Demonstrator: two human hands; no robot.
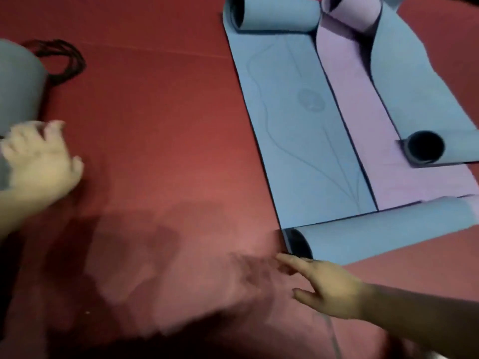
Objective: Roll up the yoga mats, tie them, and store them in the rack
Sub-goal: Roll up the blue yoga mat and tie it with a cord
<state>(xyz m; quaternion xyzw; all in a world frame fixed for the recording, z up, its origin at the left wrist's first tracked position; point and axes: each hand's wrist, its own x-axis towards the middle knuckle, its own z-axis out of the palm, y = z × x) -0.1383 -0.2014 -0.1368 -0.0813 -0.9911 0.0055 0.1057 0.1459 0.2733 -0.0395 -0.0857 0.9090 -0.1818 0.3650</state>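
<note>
A blue yoga mat [298,112] lies flat on the red floor at the right, curled at both ends. Beside it lie a purple mat [363,120] and a second blue mat [414,86], each with curled ends. My right hand [329,288] stretches out with fingers spread, its fingertips just short of the near curled end [375,237] of the first blue mat. At the far left a rolled grey-blue mat [18,84] lies on the floor. My left hand [41,156], blurred, hovers at its near end with fingers apart, holding nothing.
A bundle of dark cords [67,58] lies on the red floor [160,125] just right of the rolled mat. A dark shadow covers the floor at the bottom left. No rack is in view.
</note>
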